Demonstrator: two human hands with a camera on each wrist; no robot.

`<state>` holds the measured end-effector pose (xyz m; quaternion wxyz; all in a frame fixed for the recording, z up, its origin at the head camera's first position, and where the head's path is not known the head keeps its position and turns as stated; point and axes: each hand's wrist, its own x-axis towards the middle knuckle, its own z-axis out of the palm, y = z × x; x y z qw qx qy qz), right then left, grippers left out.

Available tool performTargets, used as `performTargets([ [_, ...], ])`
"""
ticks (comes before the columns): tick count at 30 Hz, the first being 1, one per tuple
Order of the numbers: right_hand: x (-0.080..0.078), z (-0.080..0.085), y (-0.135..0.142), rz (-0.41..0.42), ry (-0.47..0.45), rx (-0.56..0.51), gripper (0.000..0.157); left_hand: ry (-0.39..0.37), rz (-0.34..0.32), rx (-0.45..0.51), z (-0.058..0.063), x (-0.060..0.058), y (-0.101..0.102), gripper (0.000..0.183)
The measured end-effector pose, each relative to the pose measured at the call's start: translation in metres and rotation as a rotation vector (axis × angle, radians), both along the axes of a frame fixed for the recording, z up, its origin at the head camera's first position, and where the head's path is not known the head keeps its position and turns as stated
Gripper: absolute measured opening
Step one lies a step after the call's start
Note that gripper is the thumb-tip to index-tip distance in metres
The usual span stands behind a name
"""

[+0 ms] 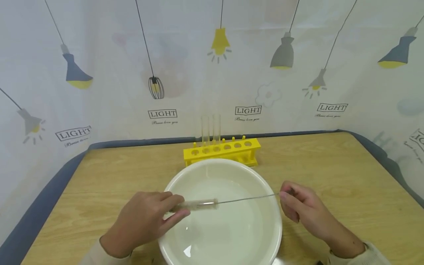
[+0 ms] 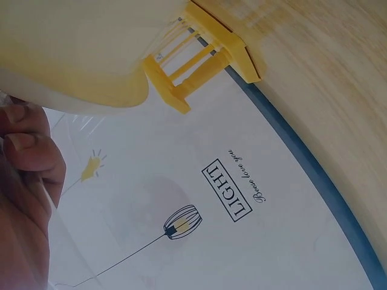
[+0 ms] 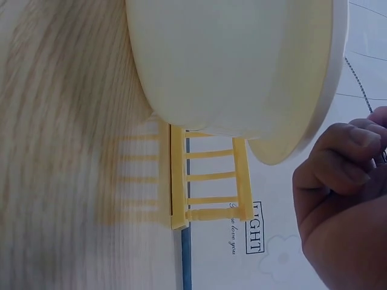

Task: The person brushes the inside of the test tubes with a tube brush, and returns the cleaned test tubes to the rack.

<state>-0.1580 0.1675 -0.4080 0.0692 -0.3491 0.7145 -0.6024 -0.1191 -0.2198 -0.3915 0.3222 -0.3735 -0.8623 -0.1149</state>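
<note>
Over the white basin [image 1: 215, 162], the thumb and fingers of the left hand [image 1: 145, 217] pinch a glass test tube [image 1: 198, 204] lying nearly level, while those of the right hand [image 1: 308, 211] grip the far end of a twisted wire brush [image 1: 245, 199] whose shaft runs into the tube's mouth. If that left pinch is wet, a hard pull or twist could slip the glass into the basin, and a slanting push could bend the thin wire or crack the tube. Farther out, the yellow rack [image 1: 222, 148] with two upright tubes [image 1: 216, 129] stands just behind the basin, where a nudge against it might topple them.
</note>
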Motion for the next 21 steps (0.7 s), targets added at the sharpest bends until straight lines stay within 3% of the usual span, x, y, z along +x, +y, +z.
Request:
performTargets([
  [15,0.0061,0.0023,-0.003,-0.047,-0.018,0.08,0.024,0.013,-0.008,-0.001,0.0006,-0.0004,0.0015,0.045],
  [21,0.0082,0.0041,-0.0041,-0.049,-0.002,0.1,0.023,-0.017,0.023,-0.021,0.0009,0.0041,0.0017,0.046],
])
